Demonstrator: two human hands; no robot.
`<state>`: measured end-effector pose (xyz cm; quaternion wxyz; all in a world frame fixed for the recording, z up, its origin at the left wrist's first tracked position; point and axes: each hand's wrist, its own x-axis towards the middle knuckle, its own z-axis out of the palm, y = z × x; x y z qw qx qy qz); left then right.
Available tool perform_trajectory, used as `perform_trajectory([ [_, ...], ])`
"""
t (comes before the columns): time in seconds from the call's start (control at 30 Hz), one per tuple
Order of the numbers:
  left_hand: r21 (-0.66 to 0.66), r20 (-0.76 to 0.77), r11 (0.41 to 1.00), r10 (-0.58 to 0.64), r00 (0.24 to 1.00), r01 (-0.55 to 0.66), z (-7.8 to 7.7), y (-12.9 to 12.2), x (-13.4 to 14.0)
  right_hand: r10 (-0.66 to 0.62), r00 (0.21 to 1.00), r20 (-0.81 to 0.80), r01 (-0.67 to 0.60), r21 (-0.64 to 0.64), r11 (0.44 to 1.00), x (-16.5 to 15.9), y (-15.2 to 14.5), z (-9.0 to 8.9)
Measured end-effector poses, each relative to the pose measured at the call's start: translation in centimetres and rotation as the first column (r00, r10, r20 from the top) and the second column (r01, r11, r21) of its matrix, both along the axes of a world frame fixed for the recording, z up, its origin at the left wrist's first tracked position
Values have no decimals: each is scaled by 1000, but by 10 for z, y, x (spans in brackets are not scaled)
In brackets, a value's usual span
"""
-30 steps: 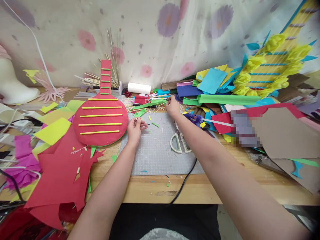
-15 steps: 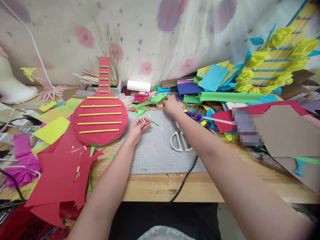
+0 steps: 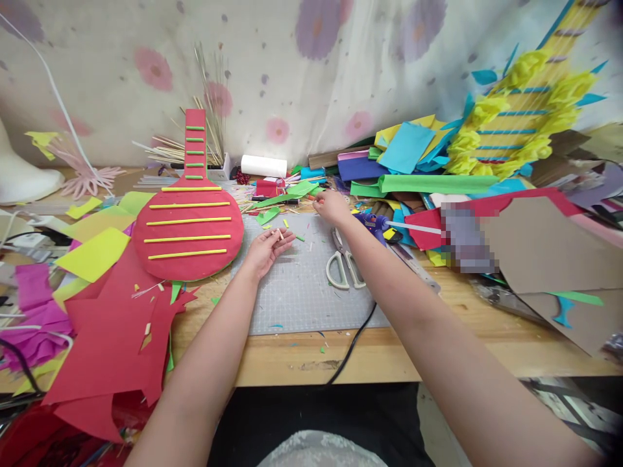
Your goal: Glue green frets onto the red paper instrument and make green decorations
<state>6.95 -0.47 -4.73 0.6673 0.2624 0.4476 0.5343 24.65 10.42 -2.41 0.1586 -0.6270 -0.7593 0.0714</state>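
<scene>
My left hand [image 3: 265, 251] is palm up over the grey cutting mat [image 3: 292, 305], fingers partly curled round small pale stick pieces [image 3: 281, 235]. My right hand [image 3: 331, 206] reaches to the mat's far edge by a heap of thin coloured sticks [image 3: 292, 200]. Its fingers are pinched; a small orange-brown bit shows at the tips, too small to name. Scissors [image 3: 343, 266] with pale handles lie under the right forearm, beside a purple glue gun [image 3: 372, 222]. Left of the mat rests a red guitar-like cutout [image 3: 189, 230] with yellow and green strips.
Red paper scraps [image 3: 111, 344] and yellow sheets [image 3: 95, 253] cover the left side. Coloured foam sheets [image 3: 360, 167] and grey-brown card [image 3: 549, 246] are piled on the right. A yellow flowered guitar shape [image 3: 520, 123] leans at the back. A black cord [image 3: 351, 353] crosses the front edge.
The view has shifted slightly to the right. My right hand's fingertips stay by the stick heap, now with a small orange-brown bit showing. My left hand still holds the pale pieces.
</scene>
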Motion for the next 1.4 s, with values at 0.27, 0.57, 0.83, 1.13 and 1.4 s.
perform_trajectory([
  [0.27, -12, -94, 992, -124, 988, 123, 1, -6, 5, -26, 855, -517, -154, -301, 941, 14, -42, -8],
  [0.57, -38, -195, 959, -281, 940, 279, -1, -3, 22, 111, 575, -810, -545, -279, 791, 7, -67, -23],
  [0.83, -34, -154, 978, -208, 966, 205, -1, -2, 27, 12, 549, -836, -499, -316, 807, 2, -71, -26],
  [1.13, -18, -125, 987, -160, 979, 159, -1, -1, 25, -15, 474, -881, -487, -276, 828, -3, -74, -26],
  [1.4, -27, -80, 989, -145, 986, 144, 0, -3, 23, -29, 850, -527, -51, -137, 989, 5, -33, -10],
])
